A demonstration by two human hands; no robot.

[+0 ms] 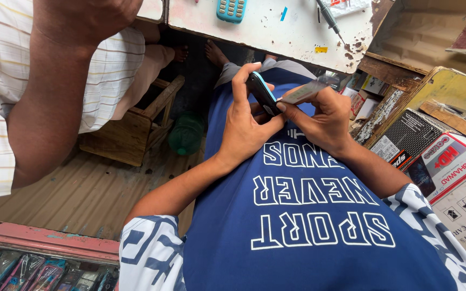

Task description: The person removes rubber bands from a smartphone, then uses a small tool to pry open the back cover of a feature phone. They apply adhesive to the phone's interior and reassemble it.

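Observation:
My left hand (pixel 246 121) grips a small black phone with a light blue edge (pixel 261 92), held upright above my lap over my blue shirt. My right hand (pixel 323 116) pinches a thin clear plastic strip or film (pixel 304 92), whose end touches the side of the phone. Both hands meet close together at chest height.
A worn white table (pixel 281 32) lies ahead with a blue keypad phone (pixel 231 9) and a screwdriver (pixel 329 17). Another person in a striped shirt (pixel 6 97) sits at left by a wooden stool (pixel 130 129). Cardboard boxes (pixel 443 161) stack at right. A green bottle (pixel 186 133) stands on the floor.

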